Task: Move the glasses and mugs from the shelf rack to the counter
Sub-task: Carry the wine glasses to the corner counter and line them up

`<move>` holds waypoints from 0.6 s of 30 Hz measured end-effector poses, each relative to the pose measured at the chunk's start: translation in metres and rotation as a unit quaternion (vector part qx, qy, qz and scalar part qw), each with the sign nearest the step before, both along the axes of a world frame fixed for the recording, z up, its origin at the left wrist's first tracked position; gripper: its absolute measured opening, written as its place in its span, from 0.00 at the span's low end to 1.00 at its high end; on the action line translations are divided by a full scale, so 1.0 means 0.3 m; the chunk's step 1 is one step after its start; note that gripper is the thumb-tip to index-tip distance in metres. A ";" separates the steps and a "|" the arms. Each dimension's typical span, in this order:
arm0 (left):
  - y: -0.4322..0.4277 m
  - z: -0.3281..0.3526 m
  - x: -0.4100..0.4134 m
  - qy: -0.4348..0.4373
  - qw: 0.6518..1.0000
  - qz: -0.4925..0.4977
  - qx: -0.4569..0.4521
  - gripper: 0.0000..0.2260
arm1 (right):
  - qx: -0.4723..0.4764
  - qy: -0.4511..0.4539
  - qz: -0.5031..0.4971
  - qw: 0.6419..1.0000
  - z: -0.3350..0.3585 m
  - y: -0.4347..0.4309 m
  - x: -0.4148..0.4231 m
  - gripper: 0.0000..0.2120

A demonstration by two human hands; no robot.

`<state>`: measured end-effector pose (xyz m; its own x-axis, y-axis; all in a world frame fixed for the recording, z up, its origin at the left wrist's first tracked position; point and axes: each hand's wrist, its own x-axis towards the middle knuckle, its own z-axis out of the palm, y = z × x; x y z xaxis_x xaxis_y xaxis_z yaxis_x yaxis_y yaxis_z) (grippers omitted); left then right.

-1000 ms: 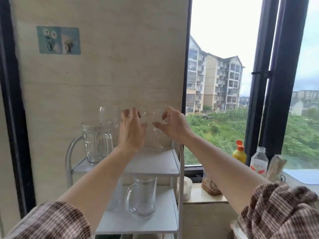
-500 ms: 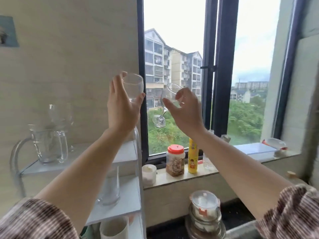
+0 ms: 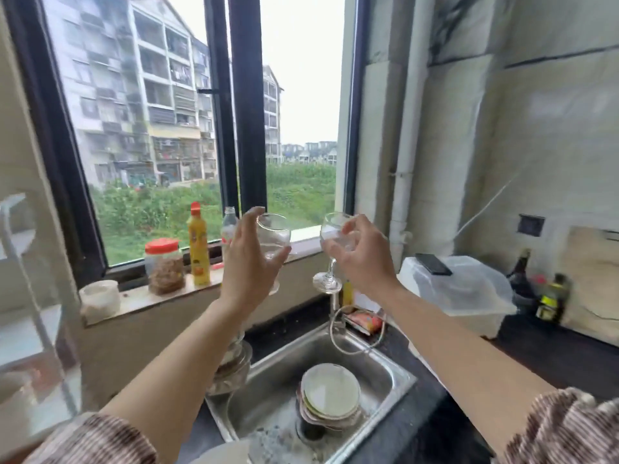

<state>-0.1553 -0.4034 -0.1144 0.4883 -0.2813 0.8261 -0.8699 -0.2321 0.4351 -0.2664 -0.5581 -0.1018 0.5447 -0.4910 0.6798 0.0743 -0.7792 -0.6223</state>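
Observation:
My left hand grips a clear stemmed glass by its bowl, held up in front of the window sill. My right hand holds a second clear wine glass by the bowl, its stem and round foot hanging below near the tap. Both glasses are in the air above the sink. The white shelf rack shows blurred at the far left edge. The dark counter runs to the right of the sink.
A steel sink below holds stacked plates. A tap rises behind it. On the sill stand a red-lidded jar, a yellow bottle and a white cup. A plastic container and dark bottles sit on the counter.
Both hands have carried the glasses rightward and lower, away from the rack and over the sink. My view has swung right, so the rack is at the left edge.

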 end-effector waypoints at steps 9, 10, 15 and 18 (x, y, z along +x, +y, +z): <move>-0.595 -0.268 -0.593 0.127 0.976 -0.166 0.056 0.32 | 0.083 0.057 -0.114 0.988 -0.226 -0.435 -0.715 0.23; -0.657 -0.290 -0.654 0.134 0.971 -0.188 0.065 0.32 | 0.094 0.065 -0.129 0.985 -0.246 -0.480 -0.789 0.25; -0.956 -0.351 -0.936 0.165 0.942 -0.272 0.105 0.35 | 0.145 0.076 -0.209 0.964 -0.332 -0.681 -1.138 0.34; -1.135 -0.378 -1.091 0.169 0.925 -0.314 0.128 0.35 | 0.174 0.075 -0.265 0.945 -0.371 -0.802 -1.319 0.35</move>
<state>-0.4827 -0.7438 -0.2278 0.3803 -0.7635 0.5220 -0.6920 0.1396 0.7083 -0.6621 -0.7988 -0.2132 0.2376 -0.9018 0.3610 -0.3787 -0.4282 -0.8205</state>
